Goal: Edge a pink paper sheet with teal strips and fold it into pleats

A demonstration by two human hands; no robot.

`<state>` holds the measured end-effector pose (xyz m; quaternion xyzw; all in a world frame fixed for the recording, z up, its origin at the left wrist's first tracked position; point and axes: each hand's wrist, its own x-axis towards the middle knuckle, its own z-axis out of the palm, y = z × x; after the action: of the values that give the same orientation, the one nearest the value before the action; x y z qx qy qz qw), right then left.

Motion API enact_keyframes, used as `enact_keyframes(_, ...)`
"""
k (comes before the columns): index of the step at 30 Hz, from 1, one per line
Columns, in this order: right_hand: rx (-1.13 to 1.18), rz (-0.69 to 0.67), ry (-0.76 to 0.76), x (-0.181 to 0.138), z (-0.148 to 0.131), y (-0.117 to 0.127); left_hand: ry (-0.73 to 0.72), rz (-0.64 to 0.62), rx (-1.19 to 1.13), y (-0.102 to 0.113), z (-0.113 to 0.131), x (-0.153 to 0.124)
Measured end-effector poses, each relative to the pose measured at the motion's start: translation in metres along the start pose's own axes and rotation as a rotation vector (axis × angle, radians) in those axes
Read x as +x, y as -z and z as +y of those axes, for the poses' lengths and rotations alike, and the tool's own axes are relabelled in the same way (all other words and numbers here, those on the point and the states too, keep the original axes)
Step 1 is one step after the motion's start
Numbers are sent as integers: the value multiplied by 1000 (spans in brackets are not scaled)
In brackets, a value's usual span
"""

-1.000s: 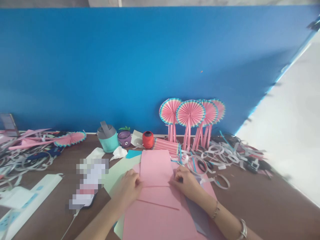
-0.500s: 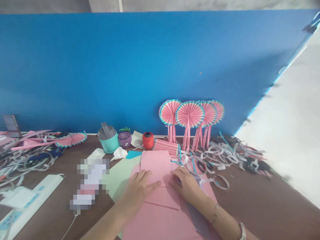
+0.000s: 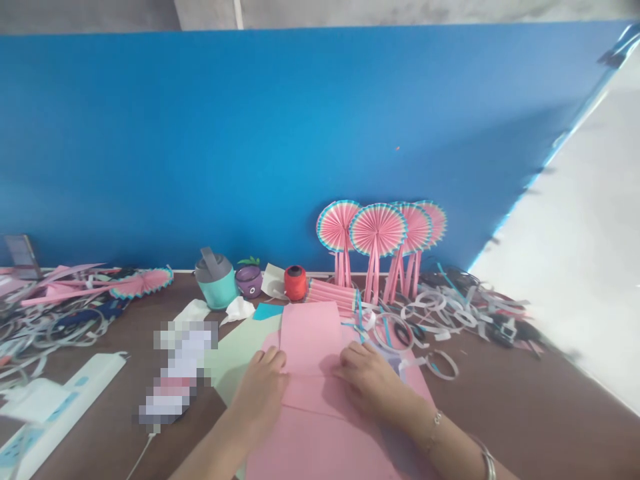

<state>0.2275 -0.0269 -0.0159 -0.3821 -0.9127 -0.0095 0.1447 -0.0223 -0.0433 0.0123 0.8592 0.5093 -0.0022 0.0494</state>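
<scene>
A folded piece of pink paper point(image 3: 310, 340) lies over larger pink sheets point(image 3: 310, 447) in front of me. At its left edge, my left hand point(image 3: 263, 387) has curled fingers, thumb and fingertips closed on the paper near a crease. My right hand point(image 3: 365, 377) pinches the opposite edge at about the same height. Beneath the pink sheets, pale green paper point(image 3: 230, 360) and a bit of blue paper point(image 3: 267, 311) stick out to the left. A pleated pink strip point(image 3: 333, 297) rests just behind.
Several round pink paper fans point(image 3: 379, 230) stand against the blue partition point(image 3: 200, 133). A teal cup point(image 3: 217, 287), purple pot point(image 3: 249, 281) and red container point(image 3: 295, 283) line the back. Paper scraps point(image 3: 445, 307) pile up at right; a power strip point(image 3: 75, 400) lies left.
My left hand has gone from flat with spread fingers to curled at the paper's left edge. The right hand has shifted slightly down, its fingers closing on the right edge.
</scene>
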Motion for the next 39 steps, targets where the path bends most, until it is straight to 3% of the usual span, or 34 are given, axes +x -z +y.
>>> enact_keyframes(3,-66,25,14,-2,3,0,61,-44,0,1,-3,2)
enact_keyframes(5,-111,68,25,-3,5,-2,118,-5,-25,-1,-7,2)
enact_keyframes(7,-115,123,18,-3,7,-4,169,134,-75,-3,-11,1)
enact_keyframes(9,-79,186,-25,-2,7,-5,161,356,-157,-6,-14,-1)
enact_keyframes(11,-24,260,-85,0,6,-3,71,554,-254,-8,-14,-3)
enact_keyframes(12,5,293,-107,0,6,-2,6,595,-298,-9,-12,-3)
enact_keyframes(14,55,340,-121,1,6,0,-101,548,-362,-10,-7,-4)
enact_keyframes(16,96,357,-113,1,4,2,-123,405,-419,-10,0,-4)
enact_keyframes(19,120,335,-85,0,-2,3,1,212,-599,-12,10,-1)
enact_keyframes(22,88,310,42,0,-12,4,203,137,-805,-20,15,5)
enact_keyframes(25,67,256,191,0,-19,6,380,205,-905,-29,14,10)
enact_keyframes(27,96,206,188,1,-20,7,391,321,-873,-31,10,9)
enact_keyframes(31,139,146,99,1,-17,4,212,691,-646,-22,0,1)
enact_keyframes(33,129,205,74,0,-15,3,100,779,-441,-19,-3,-2)
enact_keyframes(35,134,327,69,-2,-16,6,23,728,-273,-20,-1,-4)
enact_keyframes(37,139,436,76,-2,-18,9,-20,587,-165,-22,5,-3)
enact_keyframes(39,130,445,78,-2,-19,12,-34,404,-96,-22,12,-1)
